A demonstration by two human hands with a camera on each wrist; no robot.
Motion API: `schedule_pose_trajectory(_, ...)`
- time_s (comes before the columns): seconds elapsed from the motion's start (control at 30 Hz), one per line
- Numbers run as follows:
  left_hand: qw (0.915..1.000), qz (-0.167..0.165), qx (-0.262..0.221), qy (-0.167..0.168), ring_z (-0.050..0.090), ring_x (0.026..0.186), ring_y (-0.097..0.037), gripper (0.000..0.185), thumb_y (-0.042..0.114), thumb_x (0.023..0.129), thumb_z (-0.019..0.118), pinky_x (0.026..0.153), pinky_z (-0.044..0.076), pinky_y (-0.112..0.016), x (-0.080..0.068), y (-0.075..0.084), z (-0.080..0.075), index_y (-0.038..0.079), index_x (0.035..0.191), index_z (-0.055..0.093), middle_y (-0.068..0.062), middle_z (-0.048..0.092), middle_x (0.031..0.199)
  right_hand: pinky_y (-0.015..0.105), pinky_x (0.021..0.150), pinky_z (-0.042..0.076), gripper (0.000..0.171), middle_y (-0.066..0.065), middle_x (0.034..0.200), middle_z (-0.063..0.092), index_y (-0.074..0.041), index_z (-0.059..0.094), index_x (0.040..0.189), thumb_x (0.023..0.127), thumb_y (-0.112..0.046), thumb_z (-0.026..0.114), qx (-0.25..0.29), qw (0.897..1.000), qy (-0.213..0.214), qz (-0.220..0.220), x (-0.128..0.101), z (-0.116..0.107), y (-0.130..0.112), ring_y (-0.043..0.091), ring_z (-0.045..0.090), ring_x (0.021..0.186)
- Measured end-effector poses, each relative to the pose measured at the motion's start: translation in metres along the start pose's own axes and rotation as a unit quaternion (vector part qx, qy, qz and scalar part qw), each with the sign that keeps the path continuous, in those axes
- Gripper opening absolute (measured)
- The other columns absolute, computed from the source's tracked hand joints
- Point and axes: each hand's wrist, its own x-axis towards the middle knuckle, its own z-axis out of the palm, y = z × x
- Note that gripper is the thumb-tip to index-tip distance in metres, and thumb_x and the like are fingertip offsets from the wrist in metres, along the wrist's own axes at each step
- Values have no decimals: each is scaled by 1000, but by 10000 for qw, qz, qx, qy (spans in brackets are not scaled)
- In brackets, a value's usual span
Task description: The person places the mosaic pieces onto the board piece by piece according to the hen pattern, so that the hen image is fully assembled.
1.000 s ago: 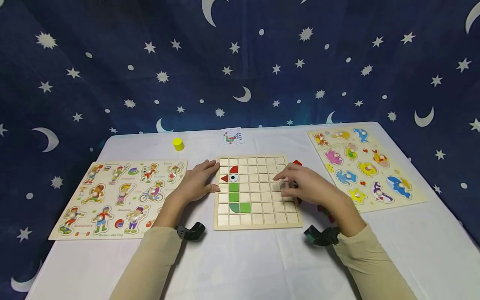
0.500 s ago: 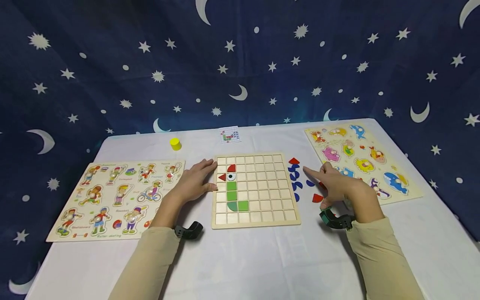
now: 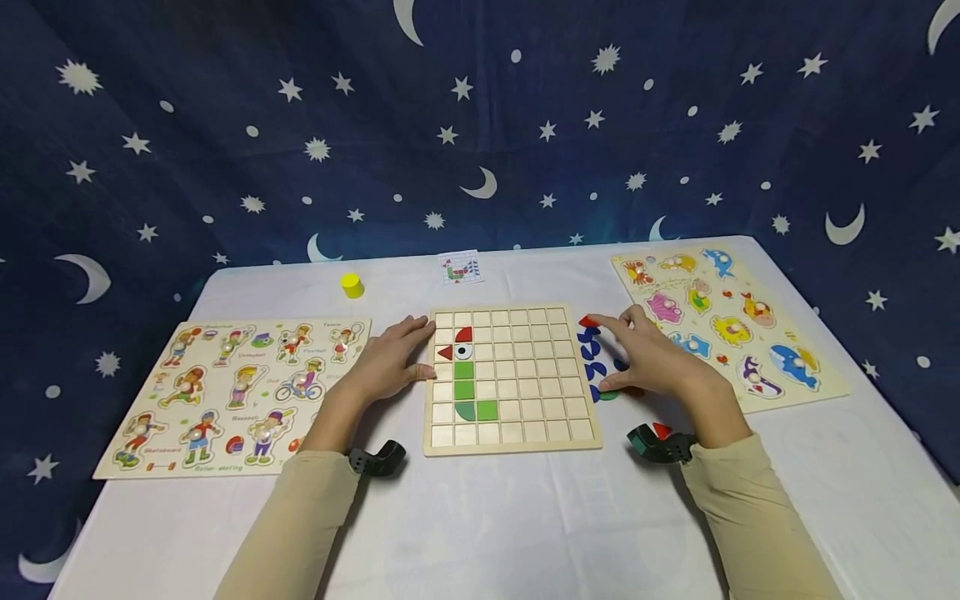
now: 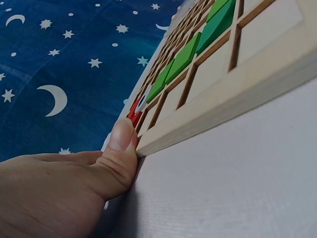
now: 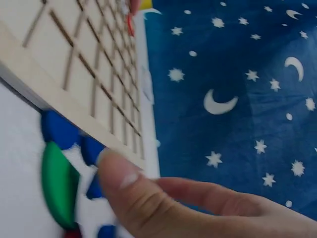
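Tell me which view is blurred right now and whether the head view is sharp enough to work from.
Right wrist view: motion blur smears the loose pieces and thumb. Head view: sharp, evenly lit, grid board clear. Left wrist view: sharp.

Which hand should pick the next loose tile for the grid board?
Probably the right hand: it hovers over the loose blue tiles beside the grid board. The left hand rests against the board's far edge, bracing it.

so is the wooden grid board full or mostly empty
Mostly empty. The grid board holds only a few pieces in its left columns: two red ones, an eye tile and green pieces; the other squares are bare.
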Motion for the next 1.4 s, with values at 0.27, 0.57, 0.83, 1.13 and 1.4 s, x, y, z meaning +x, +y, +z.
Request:
schedule_pose_trajectory(0.27, 10000, -59, -12, 5, 19, 146, -31, 79, 45, 83, 67, 110, 21, -63, 0, 1, -1, 16, 149, 33, -7, 28, 156, 28, 67, 40, 19, 2, 82, 54, -17, 70, 87, 73, -25, 82, 305, 9963, -764, -258, -4, -8, 0, 16, 48, 77)
schedule_pose_trajectory(0.57, 10000, -69, 26, -5, 19, 146, -31, 79, 45, 83, 67, 110, 20, -63, 0, 0, -1, 16, 149, 33, -7, 28, 156, 28, 63, 36, 20, -2, 75, 52, -21, 66, 81, 72, -22, 83, -129, 9966, -798, -172, -3, -2, -10, 14, 47, 71)
schedule_pose_trajectory(0.83, 10000, -32, -13, 11, 20, 146, -31, 79, 45, 83, 67, 111, 20, -61, 0, 0, 0, 15, 149, 34, -7, 29, 156, 29, 65, 38, 20, -1, 76, 53, -18, 64, 82, 73, -18, 82, -16, 9952, -975, 33, -1, -1, -16, 14, 48, 74)
schedule_pose_trajectory(1.13, 10000, -22, -21, -3, 20, 146, -31, 79, 45, 83, 67, 111, 21, -62, -1, 0, -1, 16, 148, 34, -7, 29, 156, 28, 62, 36, 23, 0, 73, 50, -14, 55, 81, 78, -15, 78, 209, 9939, -1082, 93, -6, -4, -20, 15, 48, 71)
schedule_pose_trajectory(1.4, 10000, -12, -9, 16, 21, 146, -32, 80, 45, 82, 68, 109, 21, -64, -1, -1, -1, 16, 149, 34, -7, 29, 156, 30, 67, 48, 9, -1, 82, 63, -12, 68, 87, 82, -6, 72, -25, 9961, 118, -878, -1, 1, -36, 14, 55, 75)
